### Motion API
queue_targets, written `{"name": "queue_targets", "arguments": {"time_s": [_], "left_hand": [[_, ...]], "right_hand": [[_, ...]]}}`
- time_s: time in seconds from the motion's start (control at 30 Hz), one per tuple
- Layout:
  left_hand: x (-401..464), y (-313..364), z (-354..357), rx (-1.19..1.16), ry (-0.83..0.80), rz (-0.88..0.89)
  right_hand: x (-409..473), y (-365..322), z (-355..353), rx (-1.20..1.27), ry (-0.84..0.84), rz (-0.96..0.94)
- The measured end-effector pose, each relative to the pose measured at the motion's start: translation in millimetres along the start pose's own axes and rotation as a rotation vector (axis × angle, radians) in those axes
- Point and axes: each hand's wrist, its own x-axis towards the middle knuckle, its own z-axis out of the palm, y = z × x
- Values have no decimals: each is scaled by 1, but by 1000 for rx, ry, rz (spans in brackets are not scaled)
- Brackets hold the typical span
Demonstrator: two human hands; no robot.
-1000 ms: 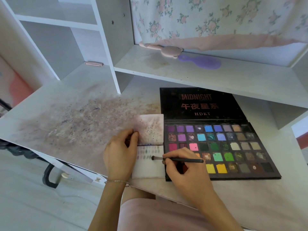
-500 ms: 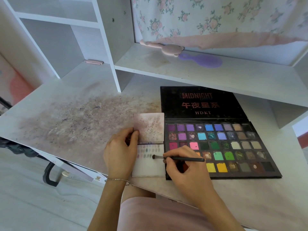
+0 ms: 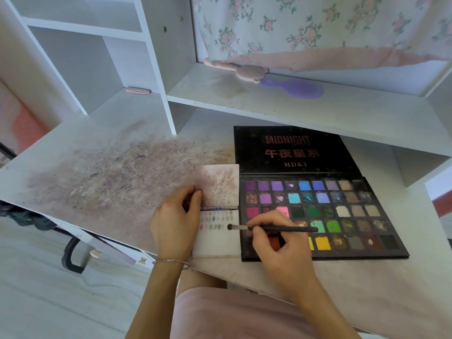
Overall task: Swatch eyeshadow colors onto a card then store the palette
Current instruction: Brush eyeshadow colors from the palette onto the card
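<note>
Step in hand, by the look of it: laying a fresh swatch on the card (image 3: pixel 216 243), white, flat on the desk (image 3: pixel 110 148) just left of the open palette (image 3: pixel 322 214) and touching its edge. Right hand (image 3: pixel 276 243) closed in a pencil grip on the slim black brush (image 3: pixel 274 228), shaft nearly level, bristle tip over the right end of the second swatch row. Left hand (image 3: pixel 175 221) loosely curled, fingertips pressing the card's left margin, thumb and forefinger near the lower corner of a stained square sheet (image 3: pixel 217 185) lying just above the card; whether pinching that sheet or only touching it, cannot tell. For a clean result: keep the card pinned so no sliding under the stroke; place the tip beside the last mark, not over it; use one short, light pull in line with the existing row; lift straight up to avoid smearing neighbours. Reload from one pan only, tapping off loose powder over the palette rather than the card. Lower half of the card blank, so swatching probably far from done; palette lid folded back flat, storage not yet begun.
</note>
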Motion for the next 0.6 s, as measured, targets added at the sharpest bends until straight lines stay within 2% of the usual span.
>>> {"name": "queue_targets", "arguments": {"time_s": [0.23,0.4,0.6], "left_hand": [[0,-1,1,-8,6,5],[0,-1,1,-10,5,6],[0,-1,1,-17,-3,14]], "right_hand": [[-4,4,-16,81,114,-83],[-8,10,-42,17,207,-40],[-13,19,-70,57,336,58]]}}
